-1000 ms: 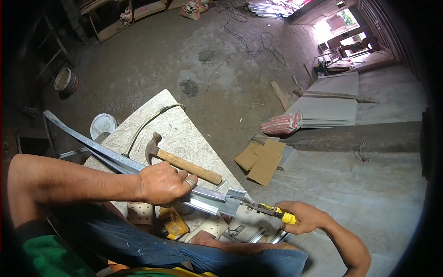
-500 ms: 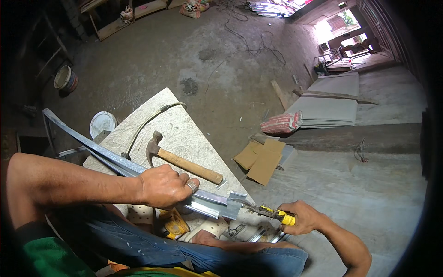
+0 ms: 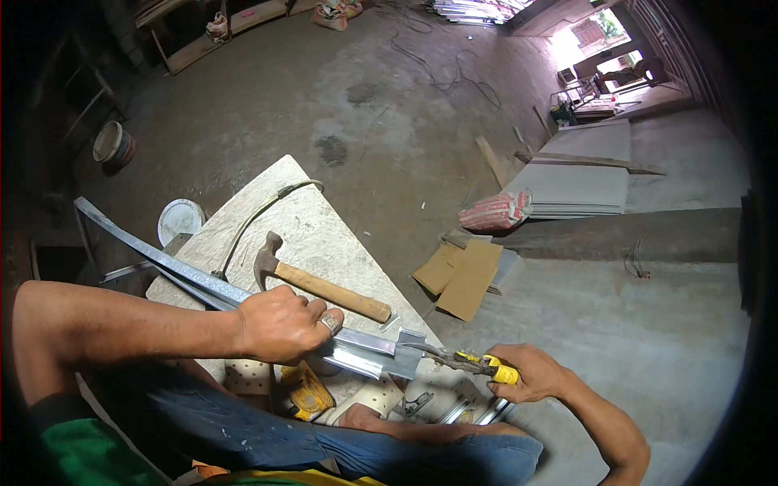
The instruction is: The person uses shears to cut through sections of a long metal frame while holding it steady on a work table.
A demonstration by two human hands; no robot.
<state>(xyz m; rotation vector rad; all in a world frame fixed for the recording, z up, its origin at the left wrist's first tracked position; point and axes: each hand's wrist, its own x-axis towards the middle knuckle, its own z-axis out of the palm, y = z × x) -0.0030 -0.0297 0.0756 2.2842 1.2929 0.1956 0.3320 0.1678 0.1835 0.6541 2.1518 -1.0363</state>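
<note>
My left hand [image 3: 288, 326], a ring on one finger, is wrapped round a long silver metal channel [image 3: 373, 364] that slants across the worktop. Its right end shows cut or spread flaps of sheet metal. In my right hand [image 3: 531, 374] is a pair of yellow-handled tin snips [image 3: 458, 360], fingers closed round the handles. The snips' jaws meet the flap at the channel's end; whether they bite into it is too small to tell. A claw hammer [image 3: 332, 293] with a wooden handle lies just beyond my left hand.
Beneath lies a pale, rough board [image 3: 304, 231] with a cable [image 3: 251, 223] across it. A yellow tool [image 3: 306, 393] sits near my legs. Cardboard pieces [image 3: 466, 279], a red-and-white sack [image 3: 494, 212] and stacked sheets [image 3: 575, 190] lie to the right. Buckets [image 3: 180, 220] stand left.
The snips and my right hand have shifted slightly upward at the channel's end, and the jaws sit a little differently on the flap. My left hand keeps its grip.
</note>
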